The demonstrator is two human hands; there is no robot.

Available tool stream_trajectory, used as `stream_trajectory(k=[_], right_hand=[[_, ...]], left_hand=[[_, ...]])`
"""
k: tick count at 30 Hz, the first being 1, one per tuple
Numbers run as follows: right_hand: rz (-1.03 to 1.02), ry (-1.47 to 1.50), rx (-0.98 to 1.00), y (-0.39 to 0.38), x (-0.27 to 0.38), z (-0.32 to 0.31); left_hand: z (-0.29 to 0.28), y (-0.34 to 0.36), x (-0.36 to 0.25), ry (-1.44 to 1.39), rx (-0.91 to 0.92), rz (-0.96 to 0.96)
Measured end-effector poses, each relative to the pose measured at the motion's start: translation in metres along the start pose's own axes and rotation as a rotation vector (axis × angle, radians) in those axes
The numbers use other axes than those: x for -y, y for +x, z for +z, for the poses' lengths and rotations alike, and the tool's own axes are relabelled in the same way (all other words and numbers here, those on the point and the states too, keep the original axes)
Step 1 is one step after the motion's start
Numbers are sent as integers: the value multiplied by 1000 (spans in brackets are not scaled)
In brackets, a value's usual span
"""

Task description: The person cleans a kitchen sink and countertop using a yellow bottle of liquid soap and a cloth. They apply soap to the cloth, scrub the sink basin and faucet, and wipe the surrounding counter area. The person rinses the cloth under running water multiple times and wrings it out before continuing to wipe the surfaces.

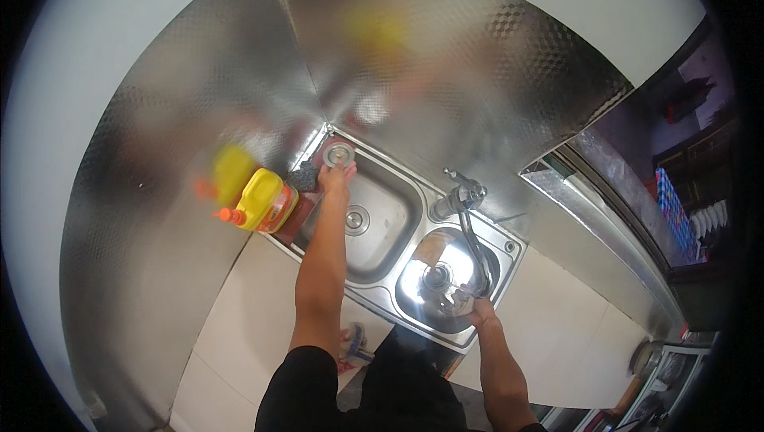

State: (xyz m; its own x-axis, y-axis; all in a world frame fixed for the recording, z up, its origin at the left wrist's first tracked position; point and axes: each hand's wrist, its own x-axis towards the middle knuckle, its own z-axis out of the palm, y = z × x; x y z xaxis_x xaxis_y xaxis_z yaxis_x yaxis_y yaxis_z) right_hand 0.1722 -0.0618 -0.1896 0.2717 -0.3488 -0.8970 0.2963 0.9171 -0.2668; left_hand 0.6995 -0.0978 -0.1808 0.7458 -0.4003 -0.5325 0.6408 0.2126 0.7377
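Note:
My left hand (335, 178) reaches to the far corner of the steel double sink (395, 176), fingers resting at a round metal drain plug (339, 153) on the rim, beside a dark scouring pad (303, 177). My right hand (476, 313) sits at the near rim of the right basin (414, 282), close to the end of the swivel tap spout (476, 251); whether it grips anything I cannot tell. The left basin (383, 233) shows its drain in the middle.
A yellow dish-soap bottle (263, 200) with an orange cap stands left of the sink. Steel splashback panels (446, 66) rise behind. White tiled counter (239, 313) flanks both sides. A small object (354, 343) lies near my body. A shelf with dishes (700, 217) is at right.

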Motion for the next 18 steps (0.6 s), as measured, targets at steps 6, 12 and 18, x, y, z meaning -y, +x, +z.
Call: stream_trajectory(k=[6, 12, 18], right_hand=[[-87, -14, 70, 5, -10, -2], [-285, 160, 100, 5, -14, 15], [-311, -148, 178, -4, -33, 47]], left_hand=[[-32, 27, 0, -152, -163, 15], [-97, -140, 121, 399, 497, -161], [-76, -314, 234, 539, 518, -609]])
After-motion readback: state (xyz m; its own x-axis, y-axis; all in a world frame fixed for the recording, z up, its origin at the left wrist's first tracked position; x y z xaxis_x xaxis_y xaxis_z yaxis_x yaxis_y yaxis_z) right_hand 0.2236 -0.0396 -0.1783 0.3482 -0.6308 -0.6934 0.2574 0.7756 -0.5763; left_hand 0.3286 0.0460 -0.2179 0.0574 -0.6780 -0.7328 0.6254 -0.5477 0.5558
